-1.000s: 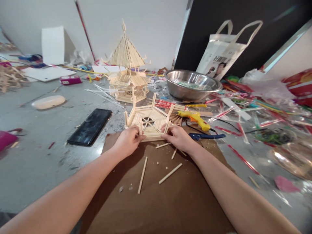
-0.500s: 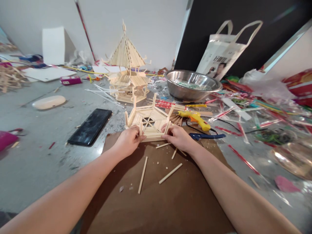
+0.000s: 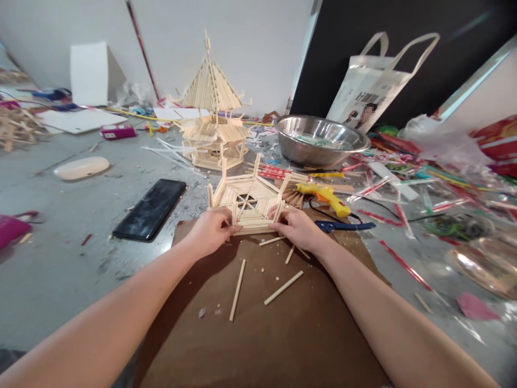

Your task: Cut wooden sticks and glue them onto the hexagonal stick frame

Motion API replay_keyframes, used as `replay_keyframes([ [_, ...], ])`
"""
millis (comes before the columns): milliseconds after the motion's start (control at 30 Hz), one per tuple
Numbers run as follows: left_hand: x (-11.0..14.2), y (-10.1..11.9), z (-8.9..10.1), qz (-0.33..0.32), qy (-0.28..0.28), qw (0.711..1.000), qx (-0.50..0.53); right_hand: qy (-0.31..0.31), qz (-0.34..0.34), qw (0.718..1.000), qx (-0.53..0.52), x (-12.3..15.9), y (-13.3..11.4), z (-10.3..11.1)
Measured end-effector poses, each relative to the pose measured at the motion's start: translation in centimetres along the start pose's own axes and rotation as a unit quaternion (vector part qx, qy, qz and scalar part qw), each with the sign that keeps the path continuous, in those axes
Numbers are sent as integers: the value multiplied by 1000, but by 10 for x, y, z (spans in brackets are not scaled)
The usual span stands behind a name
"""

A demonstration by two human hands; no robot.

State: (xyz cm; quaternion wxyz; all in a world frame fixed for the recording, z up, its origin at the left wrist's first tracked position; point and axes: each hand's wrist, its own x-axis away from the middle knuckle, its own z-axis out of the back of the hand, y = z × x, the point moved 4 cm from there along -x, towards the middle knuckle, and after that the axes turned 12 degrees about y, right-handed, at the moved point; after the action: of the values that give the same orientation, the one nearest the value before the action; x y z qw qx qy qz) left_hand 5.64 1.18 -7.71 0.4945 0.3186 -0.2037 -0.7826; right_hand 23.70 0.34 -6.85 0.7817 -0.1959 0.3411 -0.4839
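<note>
Nothing has shifted: both hands, left [image 3: 209,233] and right [image 3: 298,227], still pinch the hexagonal stick frame's [image 3: 246,200] near edge, steadying it.

Craft workspace: glue gun [image 3: 323,196], stick pagoda [image 3: 214,124] (cluttered).

Left hand [image 3: 210,231] and right hand [image 3: 297,228] grip a hexagonal stick frame [image 3: 247,199] on brown paper [image 3: 262,328].
</note>
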Motion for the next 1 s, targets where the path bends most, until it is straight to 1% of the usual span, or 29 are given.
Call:
replay_keyframes([
  [267,2,-2,0,20,-2,1000,16,-3,-8,1000,-1,0,-1,0],
  [400,2,-1,0,23,7,1000,13,-3,-17,1000,5,0,-1,0],
  [533,2,0,0,22,8,1000,6,-2,-11,1000,7,0,-1,0],
  [733,2,-2,-1,32,5,999,37,-7,-5,1000,7,0,-1,0],
  [833,2,-4,-1,64,-19,995,75,-3,-10,1000,6,1,-2,1],
  [933,2,-6,-2,104,-64,985,121,-8,-30,1000,-1,1,0,0],
  [1000,2,-8,-2,118,-84,979,142,-10,-41,999,-15,2,2,-1],
])
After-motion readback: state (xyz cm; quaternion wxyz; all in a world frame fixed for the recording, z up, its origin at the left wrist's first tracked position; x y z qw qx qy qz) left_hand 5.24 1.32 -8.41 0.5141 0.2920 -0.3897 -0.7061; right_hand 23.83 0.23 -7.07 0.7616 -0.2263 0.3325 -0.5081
